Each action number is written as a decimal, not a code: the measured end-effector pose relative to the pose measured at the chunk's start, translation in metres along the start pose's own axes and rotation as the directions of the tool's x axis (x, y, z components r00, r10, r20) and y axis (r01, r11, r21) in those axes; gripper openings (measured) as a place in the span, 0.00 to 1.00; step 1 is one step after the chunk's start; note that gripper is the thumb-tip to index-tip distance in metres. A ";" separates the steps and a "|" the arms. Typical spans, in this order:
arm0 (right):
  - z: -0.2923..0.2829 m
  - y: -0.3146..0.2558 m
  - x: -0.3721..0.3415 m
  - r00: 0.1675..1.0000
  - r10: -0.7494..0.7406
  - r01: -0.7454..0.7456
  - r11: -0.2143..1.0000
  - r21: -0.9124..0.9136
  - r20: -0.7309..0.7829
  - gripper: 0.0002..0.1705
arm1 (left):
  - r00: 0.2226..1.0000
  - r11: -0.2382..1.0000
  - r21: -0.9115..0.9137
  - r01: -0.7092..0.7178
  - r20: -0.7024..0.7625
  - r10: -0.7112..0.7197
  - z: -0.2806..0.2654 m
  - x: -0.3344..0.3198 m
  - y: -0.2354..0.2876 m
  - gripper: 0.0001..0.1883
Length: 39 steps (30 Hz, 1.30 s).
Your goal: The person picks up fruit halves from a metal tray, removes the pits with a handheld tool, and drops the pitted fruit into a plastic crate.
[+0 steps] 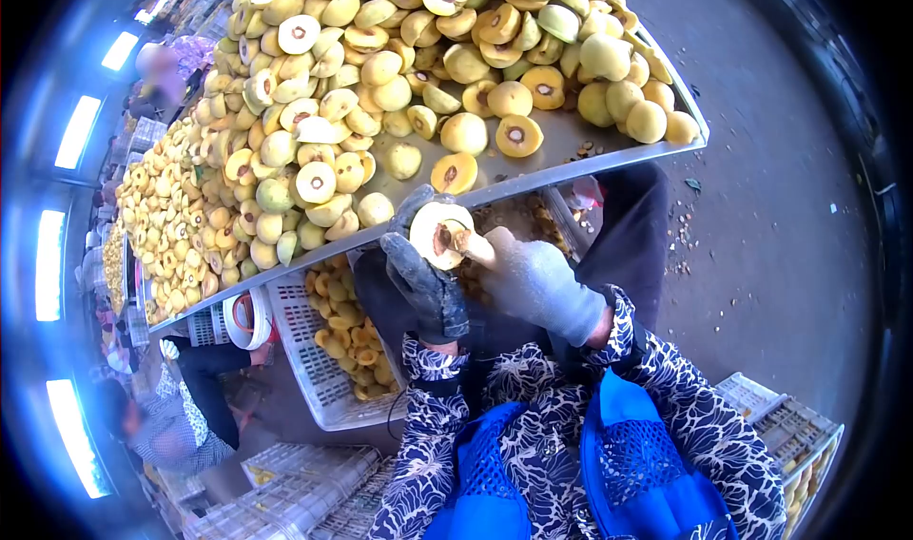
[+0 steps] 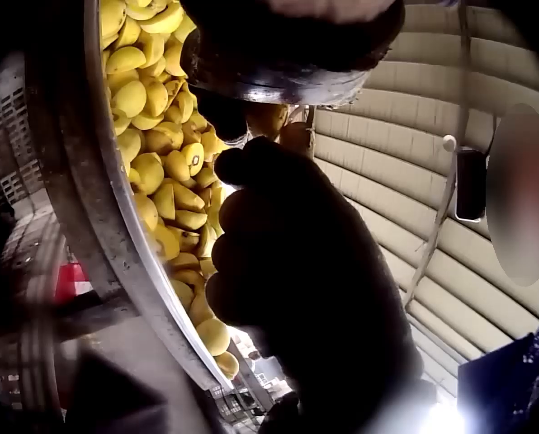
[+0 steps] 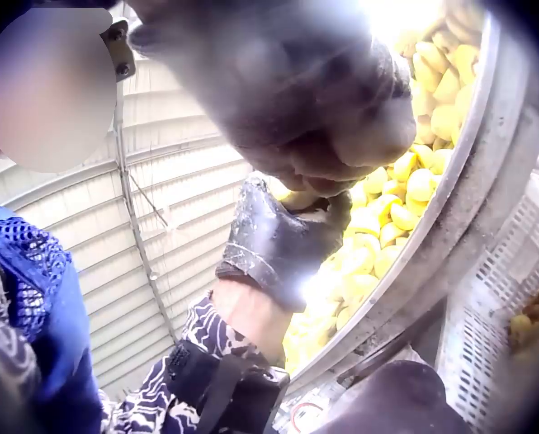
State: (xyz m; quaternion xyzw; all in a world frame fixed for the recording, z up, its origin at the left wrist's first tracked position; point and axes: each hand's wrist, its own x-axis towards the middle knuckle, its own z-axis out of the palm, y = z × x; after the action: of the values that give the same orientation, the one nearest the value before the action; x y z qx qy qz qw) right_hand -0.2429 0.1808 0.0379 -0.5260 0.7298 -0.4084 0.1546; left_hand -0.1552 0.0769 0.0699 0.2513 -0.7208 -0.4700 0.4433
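Shed: ribbed roof [image 2: 378, 145], grey floor [image 1: 751, 236] with scattered bits. Metal-rimmed tabletop [image 1: 571, 169], heaped with yellow fruit [image 1: 333, 103], whole and halved, some cut faces showing brown centres.

Below the tabletop: one white crate [image 1: 295, 326] of fruit pieces; one bucket [image 1: 231, 323]. Lower left: stacked crates [image 1: 285, 502] and, farther off, a seated person [image 1: 181, 435]. Lower right: a further crate [image 1: 808, 445].

Half, one, cut fruit [image 1: 425, 234]: held on the wearer's side of the rim, off the tabletop. Left hand [image 1: 423, 279], dark glove: thumb and fingers grip the half by its edge and back.

Tool, one, pale, short-looking, mostly hidden [image 1: 475, 248]: right hand [image 1: 542, 288], grey glove, fingers curled round it.

Governing relation, as judged: the half lies just left and slightly ahead of the right fingers; the left hand is the nearer, being in contact. The tool's long axis runs leftward and a little forward, its end at the half's brown core [image 1: 441, 233]; touching or just short of it, cannot tell.

Orientation: the half's cut face points up towards the wearer. Outline near round, no marked long axis.
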 end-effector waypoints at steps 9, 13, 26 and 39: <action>0.002 -0.002 -0.005 0.994 0.104 -0.104 0.994 -0.017 0.043 0.19 | 0.983 0.992 -0.048 0.115 -0.141 -0.121 0.012 -0.010 0.002 0.34; 0.000 -0.007 -0.006 0.995 0.095 -0.095 0.993 0.067 0.004 0.18 | 0.995 0.984 0.172 0.042 -0.099 -0.025 0.009 -0.007 0.004 0.31; 0.010 -0.002 0.002 0.994 0.099 -0.089 0.980 0.178 -0.051 0.13 | 0.990 0.904 0.420 -0.075 -0.077 0.118 0.010 -0.003 0.005 0.24; 0.007 -0.015 -0.010 0.985 0.172 -0.153 0.932 0.328 -0.032 0.15 | 0.979 0.986 0.072 -0.153 -0.128 0.161 0.015 -0.017 -0.019 0.19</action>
State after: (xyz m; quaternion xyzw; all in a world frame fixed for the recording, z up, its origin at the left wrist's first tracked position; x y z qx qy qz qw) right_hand -0.2251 0.1848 0.0429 -0.4188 0.6980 -0.5242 0.2503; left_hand -0.1607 0.0889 0.0439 0.2379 -0.7212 -0.3932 0.5183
